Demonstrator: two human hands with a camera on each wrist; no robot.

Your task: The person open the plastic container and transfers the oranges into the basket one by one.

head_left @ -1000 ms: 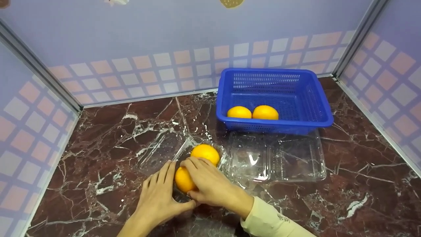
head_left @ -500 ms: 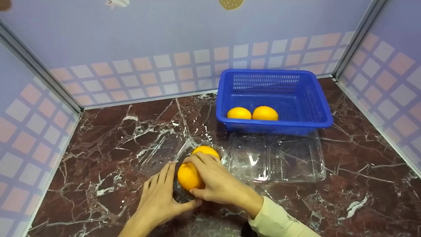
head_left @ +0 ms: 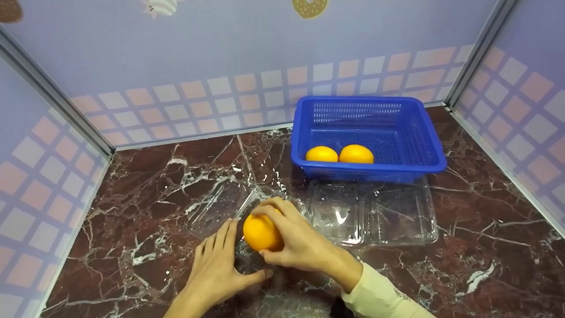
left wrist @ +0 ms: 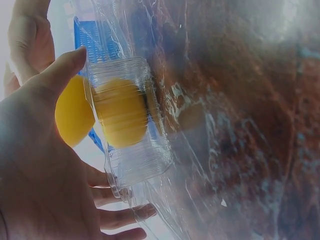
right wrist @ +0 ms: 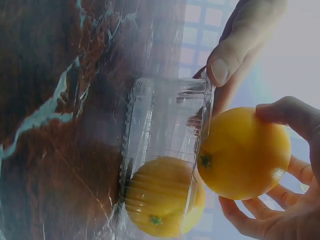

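An orange is gripped in my right hand, thumb on its near side and fingers over the far side. In the right wrist view this orange is at rim height of a clear plastic clamshell box. Inside the box sits a second orange, mostly hidden by my right hand in the head view. My left hand is spread at the box's left and near sides, its fingers straight and its thumb at the rim. The box's lid lies folded back to the left.
A blue basket stands at the back right, with a left orange and a right orange in it. Before it lies another opened clear box. Patterned panels enclose the dark marble-look tabletop behind and at both sides.
My right hand has raised the orange from the near part of the box and shifted it a little right and away, covering the second orange. My left hand has stayed nearly still.
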